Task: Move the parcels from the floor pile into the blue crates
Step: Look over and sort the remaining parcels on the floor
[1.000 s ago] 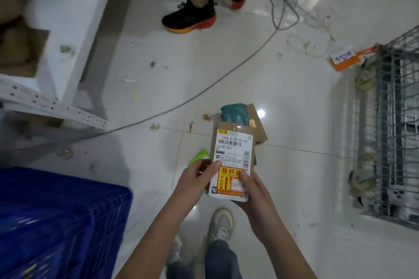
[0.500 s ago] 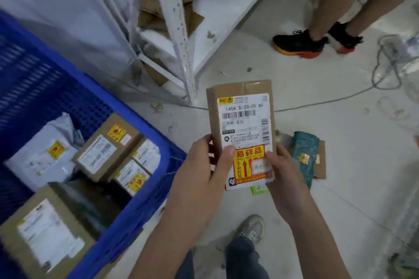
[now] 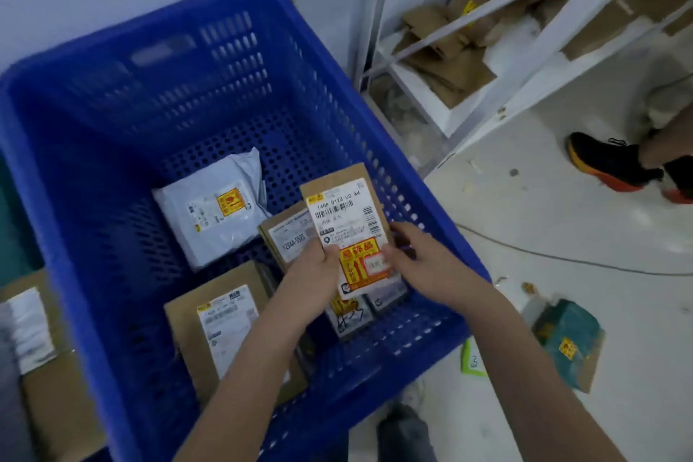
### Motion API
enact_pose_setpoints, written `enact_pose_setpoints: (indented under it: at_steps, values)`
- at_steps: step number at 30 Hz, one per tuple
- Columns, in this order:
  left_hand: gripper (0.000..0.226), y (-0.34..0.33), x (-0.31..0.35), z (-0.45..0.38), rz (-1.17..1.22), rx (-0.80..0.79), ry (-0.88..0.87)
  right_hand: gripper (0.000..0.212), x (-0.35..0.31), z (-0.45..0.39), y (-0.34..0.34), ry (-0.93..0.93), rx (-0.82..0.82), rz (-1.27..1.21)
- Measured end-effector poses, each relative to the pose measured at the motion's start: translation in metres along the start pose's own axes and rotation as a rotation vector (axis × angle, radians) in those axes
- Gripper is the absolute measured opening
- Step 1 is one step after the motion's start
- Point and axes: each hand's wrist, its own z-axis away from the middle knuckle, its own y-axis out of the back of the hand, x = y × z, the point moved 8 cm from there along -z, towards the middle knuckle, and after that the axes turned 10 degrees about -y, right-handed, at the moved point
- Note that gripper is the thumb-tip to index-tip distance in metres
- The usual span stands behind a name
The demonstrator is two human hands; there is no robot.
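Both hands hold one flat cardboard parcel (image 3: pixel 347 221) by its near end: the left hand (image 3: pixel 313 270) has its grip closed on the left edge, thumb on the label, and the right hand (image 3: pixel 420 259) pinches the right edge. The parcel sits tilted above the right side of the blue crate (image 3: pixel 93 169), over other boxes and a grey mailer bag (image 3: pixel 210 216). A teal parcel (image 3: pixel 568 341) lies on the floor (image 3: pixel 562 221) to the right, outside the crate.

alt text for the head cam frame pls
Both hands, left hand and right hand, hold a labelled cardboard parcel over a blue crate already holding several parcels; a teal parcel lies on the floor beside it.
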Motion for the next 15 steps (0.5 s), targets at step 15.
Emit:
enact_pose_setpoints:
  at_steps: [15]
  values:
    - [0.038, -0.099, -0.13, -0.052, 0.29, -0.056, 0.375, 0.036, 0.097, -0.114, -0.047, -0.472, -0.064, 0.87]
